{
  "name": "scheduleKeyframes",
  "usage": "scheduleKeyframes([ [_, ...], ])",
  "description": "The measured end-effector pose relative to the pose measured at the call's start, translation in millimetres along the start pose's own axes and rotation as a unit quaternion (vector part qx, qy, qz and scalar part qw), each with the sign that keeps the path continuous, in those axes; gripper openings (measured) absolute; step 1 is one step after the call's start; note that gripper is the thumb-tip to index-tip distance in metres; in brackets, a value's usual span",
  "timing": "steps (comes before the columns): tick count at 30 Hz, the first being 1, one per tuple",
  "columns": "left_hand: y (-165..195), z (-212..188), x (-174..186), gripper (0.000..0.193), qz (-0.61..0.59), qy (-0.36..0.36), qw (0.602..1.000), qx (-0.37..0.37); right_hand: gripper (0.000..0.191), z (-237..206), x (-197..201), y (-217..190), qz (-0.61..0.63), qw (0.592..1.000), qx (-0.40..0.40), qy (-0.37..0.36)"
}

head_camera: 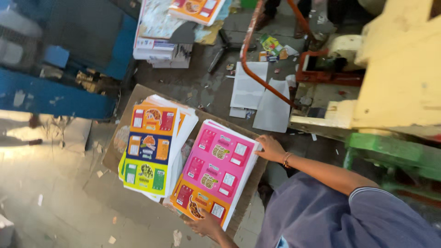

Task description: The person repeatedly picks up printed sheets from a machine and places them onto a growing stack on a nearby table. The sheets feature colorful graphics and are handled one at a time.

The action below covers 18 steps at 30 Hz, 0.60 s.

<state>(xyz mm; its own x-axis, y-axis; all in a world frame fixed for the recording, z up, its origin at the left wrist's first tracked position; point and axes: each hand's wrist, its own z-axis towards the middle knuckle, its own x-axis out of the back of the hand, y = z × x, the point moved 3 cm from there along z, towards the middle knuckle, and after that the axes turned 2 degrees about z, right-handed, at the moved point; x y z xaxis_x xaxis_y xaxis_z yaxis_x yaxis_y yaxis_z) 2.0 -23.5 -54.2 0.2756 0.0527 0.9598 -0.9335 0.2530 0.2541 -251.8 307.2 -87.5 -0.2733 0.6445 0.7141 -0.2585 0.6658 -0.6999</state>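
Note:
A stack of printed sheets [216,172], pink on top with an orange panel at its lower end, lies on a brown cardboard board [138,94]. My right hand [271,148], with a bracelet at the wrist, grips the stack's upper right corner. My left hand [206,225] holds the stack's lower edge near the orange panel. Beside it on the left lies a second fanned stack [149,147] with orange, blue and green panels. Neither hand touches it.
A yellow and green machine [395,82] stands at the right, with a curved orange-red bar [250,69] in front of it. Loose white sheets [257,96] lie on the dark floor. More printed stacks [165,32] sit at the top. A blue frame [55,96] is at the left.

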Motion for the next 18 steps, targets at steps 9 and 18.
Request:
scheduleKeyframes([
  [9,176,-158,-57,0.072,-0.311,-0.198,0.838,-0.402,0.052,-126,277,-69,0.078,0.981,0.168,0.052],
  [18,286,-273,-76,0.045,-0.390,-0.653,0.616,-0.205,0.047,-104,469,183,0.021,0.764,-0.097,0.638],
])
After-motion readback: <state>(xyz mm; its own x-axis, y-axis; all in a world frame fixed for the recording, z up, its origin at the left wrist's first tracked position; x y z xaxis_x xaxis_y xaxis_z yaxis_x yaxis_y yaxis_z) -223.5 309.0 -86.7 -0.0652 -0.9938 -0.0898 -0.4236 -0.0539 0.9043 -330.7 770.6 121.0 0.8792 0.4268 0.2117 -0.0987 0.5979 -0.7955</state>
